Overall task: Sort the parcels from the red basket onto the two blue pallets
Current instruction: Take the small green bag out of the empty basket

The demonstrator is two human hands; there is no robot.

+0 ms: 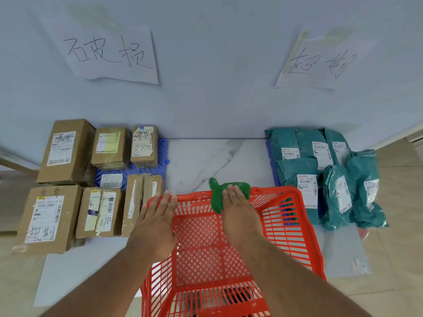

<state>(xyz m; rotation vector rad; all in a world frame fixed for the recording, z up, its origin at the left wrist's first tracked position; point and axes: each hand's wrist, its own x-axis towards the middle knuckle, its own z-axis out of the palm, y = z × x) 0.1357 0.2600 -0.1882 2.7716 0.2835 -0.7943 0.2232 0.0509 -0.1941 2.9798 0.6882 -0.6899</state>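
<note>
Marble-veined floor below a pale wall with two handwritten paper signs. Red basket at 6 o'clock, nothing loose visible inside. Cardboard boxes on left blue pallet at 9 o'clock; teal mailers on right blue pallet at 3 o'clock. Green parcel draped over far basket rim, long axis toward 12. Left hand flat on rim, fingers straight; right hand resting extended on parcel.

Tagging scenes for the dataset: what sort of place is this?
Probably an improvised parcel-sorting corner indoors, not a real warehouse: handwritten paper signs taped to the wall, cardboard parcels on a blue pallet on the floor, teal mailer bags opposite, a red basket between.
</note>
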